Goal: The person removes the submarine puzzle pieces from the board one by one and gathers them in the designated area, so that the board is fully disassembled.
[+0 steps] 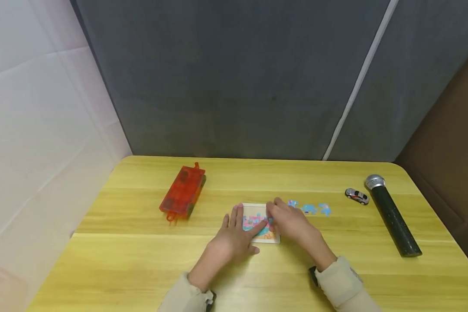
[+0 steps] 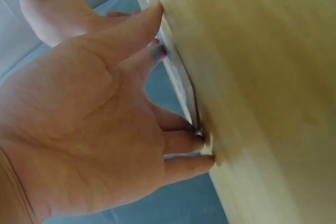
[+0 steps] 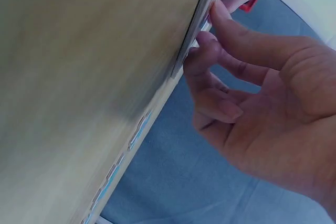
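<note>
At the puzzle [image 1: 260,225]: a piece goes in.
Left hand [image 1: 234,236] flat, steadying its edge; right hand [image 1: 290,221] presses with bent fingertips; loose pieces [image 1: 310,209] right come next.

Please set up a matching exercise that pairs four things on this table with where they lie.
Things:
1. red case
2. microphone
3. toy car
4. puzzle board

Places:
A. under both hands, near the middle of the table
B. at the far right, lying lengthwise
C. left of the hands
D. just left of the microphone's silver head

Pairs: 1-C, 2-B, 3-D, 4-A
</note>
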The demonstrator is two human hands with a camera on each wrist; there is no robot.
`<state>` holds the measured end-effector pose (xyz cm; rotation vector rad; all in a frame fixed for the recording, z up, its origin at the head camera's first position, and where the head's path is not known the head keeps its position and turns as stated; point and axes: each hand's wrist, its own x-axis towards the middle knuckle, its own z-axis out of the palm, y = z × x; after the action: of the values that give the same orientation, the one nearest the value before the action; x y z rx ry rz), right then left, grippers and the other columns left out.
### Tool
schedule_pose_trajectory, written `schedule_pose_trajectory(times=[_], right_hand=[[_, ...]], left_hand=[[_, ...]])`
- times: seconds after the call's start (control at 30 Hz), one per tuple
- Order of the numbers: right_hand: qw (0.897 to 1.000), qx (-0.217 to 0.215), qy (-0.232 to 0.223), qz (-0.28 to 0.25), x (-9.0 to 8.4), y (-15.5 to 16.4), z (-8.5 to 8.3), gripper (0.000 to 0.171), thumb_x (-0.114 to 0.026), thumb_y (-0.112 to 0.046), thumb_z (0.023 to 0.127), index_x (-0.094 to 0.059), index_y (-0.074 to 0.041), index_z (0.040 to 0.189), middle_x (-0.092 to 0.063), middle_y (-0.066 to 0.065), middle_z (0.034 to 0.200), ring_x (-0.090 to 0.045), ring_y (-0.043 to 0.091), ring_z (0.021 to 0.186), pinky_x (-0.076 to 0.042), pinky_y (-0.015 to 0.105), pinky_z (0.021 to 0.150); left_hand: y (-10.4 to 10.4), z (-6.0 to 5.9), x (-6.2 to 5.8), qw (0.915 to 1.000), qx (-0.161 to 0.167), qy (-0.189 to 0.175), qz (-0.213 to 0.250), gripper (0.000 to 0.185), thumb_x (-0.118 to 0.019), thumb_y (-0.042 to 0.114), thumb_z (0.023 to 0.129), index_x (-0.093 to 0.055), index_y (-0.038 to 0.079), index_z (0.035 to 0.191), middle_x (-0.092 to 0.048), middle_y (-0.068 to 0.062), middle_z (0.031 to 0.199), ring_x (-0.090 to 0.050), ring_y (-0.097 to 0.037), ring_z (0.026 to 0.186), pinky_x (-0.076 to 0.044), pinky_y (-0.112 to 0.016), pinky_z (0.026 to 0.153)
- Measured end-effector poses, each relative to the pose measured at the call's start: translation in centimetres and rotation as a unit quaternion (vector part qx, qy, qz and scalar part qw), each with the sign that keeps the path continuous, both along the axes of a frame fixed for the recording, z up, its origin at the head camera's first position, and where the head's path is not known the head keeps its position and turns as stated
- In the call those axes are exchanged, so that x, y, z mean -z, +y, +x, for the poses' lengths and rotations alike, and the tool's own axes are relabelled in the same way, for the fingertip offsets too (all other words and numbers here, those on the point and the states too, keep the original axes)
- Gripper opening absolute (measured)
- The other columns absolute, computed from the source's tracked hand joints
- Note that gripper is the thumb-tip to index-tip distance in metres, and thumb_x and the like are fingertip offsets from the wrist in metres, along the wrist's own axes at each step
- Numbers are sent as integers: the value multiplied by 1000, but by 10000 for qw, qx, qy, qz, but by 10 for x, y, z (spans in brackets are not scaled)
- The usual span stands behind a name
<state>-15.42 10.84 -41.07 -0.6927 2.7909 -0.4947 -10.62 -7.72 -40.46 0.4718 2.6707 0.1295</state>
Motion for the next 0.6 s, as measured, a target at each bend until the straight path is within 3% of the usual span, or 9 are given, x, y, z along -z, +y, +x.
schedule_pose_trajectory(times=[0.1, 0.27, 0.37, 0.5, 0.6], right_hand=[[10000, 82, -57, 0, 0, 0, -2, 24, -85, -2, 94, -64, -8, 103, -57, 8, 101, -53, 21, 73, -50, 38, 65], [9999, 138, -85, 14, 1, 2, -3, 27, -87, -5, 93, -64, -6, 107, -57, 9, 103, -53, 21, 70, -50, 36, 63], [9998, 184, -33, -4, 2, 1, -2, 27, -87, -6, 93, -64, -5, 106, -57, 9, 103, -53, 21, 69, -51, 36, 62], [9998, 211, -14, -41, 1, 2, -1, 25, -87, -7, 93, -64, -6, 102, -57, 7, 101, -53, 20, 70, -52, 37, 64], [9998, 194, -40, -64, 0, 2, -1, 25, -87, -8, 93, -65, -6, 103, -58, 8, 102, -54, 20, 71, -53, 37, 64]], left_hand=[[0, 2, -6, 9999, 73, 97, 14, 74, -67, 49, 107, -34, 39, 173, -7, -33, 180, -7, -46, 170, -20, -58, 137], [4, 9, -11, 9990, 424, 26, 128, 82, -70, 47, 107, -33, 21, 175, -14, -20, 183, -11, -38, 172, -20, -59, 137], [6, 5, 20, 9976, 680, 97, -10, 88, -68, 53, 106, -28, 16, 176, -12, -14, 185, -10, -34, 172, -21, -58, 137], [8, 0, 50, 9965, 780, 231, -182, 91, -66, 57, 106, -24, 16, 177, -8, -13, 185, -7, -34, 172, -20, -57, 137], [10, 3, 39, 9970, 738, 128, -189, 89, -68, 51, 107, -26, 15, 176, -8, -14, 185, -7, -34, 172, -19, -57, 137]])
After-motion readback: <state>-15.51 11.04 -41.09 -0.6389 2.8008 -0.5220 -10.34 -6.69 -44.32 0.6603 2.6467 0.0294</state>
